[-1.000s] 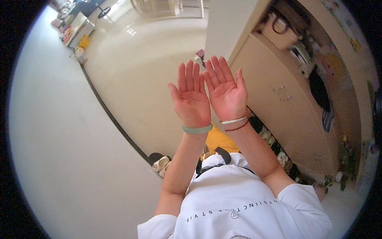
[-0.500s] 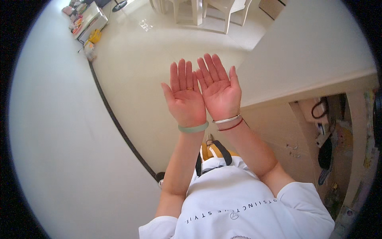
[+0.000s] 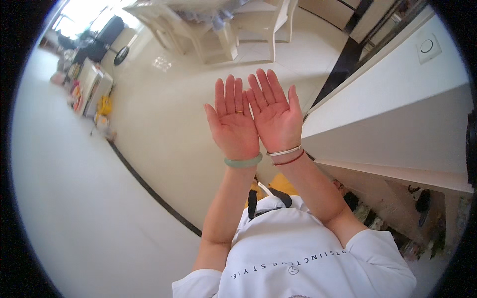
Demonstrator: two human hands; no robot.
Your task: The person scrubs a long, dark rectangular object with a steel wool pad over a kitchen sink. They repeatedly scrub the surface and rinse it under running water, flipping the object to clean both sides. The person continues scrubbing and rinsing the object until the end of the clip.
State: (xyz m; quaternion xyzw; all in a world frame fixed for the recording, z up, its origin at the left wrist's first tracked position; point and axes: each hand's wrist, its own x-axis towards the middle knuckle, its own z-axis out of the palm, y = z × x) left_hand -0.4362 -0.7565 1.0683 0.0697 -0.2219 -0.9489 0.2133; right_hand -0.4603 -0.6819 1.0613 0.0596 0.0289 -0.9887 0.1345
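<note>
My left hand (image 3: 235,123) is held out palm up, its fingers stretched and nothing lying on it. A thin gold ring (image 3: 239,112) sits on one of its fingers, and a pale green bangle (image 3: 243,162) circles the wrist. Side by side with it, the inner edges touching, is my right hand (image 3: 277,119), also palm up with straight fingers and an empty palm. Around that wrist are a silver bangle (image 3: 284,151) and a dark red cord bracelet (image 3: 289,159). Both hands are raised in front of me above the pale floor (image 3: 164,114).
Ahead stand cream chairs (image 3: 272,37) and a table with a patterned cloth (image 3: 208,7). A white wall (image 3: 69,174) runs along my left, with a yellow item (image 3: 104,105) farther on. To the right are a wall with a round switch (image 3: 427,46) and an open shelf (image 3: 397,198) of belongings.
The surroundings have shifted in view: more of the table, chairs and doorway ahead shows, and the shelf lies lower. My hands keep nearly the same pose, palms up together.
</note>
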